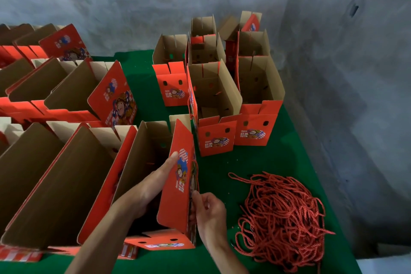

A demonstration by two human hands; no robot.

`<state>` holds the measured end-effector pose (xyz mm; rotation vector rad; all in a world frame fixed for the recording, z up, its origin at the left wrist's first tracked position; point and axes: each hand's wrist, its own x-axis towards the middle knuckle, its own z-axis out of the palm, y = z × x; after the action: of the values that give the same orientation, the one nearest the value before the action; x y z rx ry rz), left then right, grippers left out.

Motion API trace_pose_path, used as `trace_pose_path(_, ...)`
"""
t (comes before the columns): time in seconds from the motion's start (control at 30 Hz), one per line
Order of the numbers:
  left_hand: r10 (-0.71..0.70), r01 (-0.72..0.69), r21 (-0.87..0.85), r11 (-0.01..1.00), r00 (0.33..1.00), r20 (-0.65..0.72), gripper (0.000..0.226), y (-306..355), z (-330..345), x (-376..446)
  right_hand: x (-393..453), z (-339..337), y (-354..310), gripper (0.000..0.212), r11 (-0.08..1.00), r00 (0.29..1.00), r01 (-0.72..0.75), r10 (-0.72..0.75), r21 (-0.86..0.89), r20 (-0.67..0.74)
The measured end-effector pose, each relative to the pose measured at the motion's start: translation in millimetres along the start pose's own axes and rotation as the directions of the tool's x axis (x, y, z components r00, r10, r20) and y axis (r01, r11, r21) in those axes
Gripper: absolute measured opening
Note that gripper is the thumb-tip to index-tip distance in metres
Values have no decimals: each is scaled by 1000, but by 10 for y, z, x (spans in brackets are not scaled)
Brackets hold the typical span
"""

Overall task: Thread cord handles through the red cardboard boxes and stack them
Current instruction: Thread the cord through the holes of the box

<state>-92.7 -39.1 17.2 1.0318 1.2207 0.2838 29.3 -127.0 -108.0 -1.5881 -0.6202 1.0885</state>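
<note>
Green table (278, 158) abuts grey wall; open boxes crowd left and far, loose cords (282, 213) piled right. Left hand (153, 182), fingers straight, presses near box (178, 184) panel; right hand (208, 209) pinches its cord (196, 169).

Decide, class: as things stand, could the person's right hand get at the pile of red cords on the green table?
Probably yes. The right hand pinches a cord at the held box, and only bare green table separates it from the cord pile; it would need to let go first.
</note>
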Motion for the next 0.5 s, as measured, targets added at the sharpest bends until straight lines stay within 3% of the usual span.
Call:
trace_pose_path(0.1, -108, 108, 32, 994, 994, -7, 88, -19, -4, 14, 10, -36, -12, 48, 962, 990, 130, -115, -239, 76)
trace_pose_path(0.23, -102, 78, 386, 919, 994, 42, 32, -69, 95, 50, 18, -53, -8, 65, 825, 940, 339, -283, -452, 190)
trace_pose_path(0.3, -94, 61, 501, 863, 995, 40, 28, -82, 123, 65, 30, -42, -24, 70, 719, 922, 386, -320, -578, 218)
trace_pose_path(0.37, -79, 30, 562, 826, 995, 62, 35, -68, 147, 56, 42, -12, -19, 70, 733, 937, 349, -295, -584, 189)
trace_pose_path(0.5, -57, -37, 719, 694, 993, 107, 53, -59, 219, 23, 42, 13, 27, 76, 891, 958, 269, -208, -367, 197)
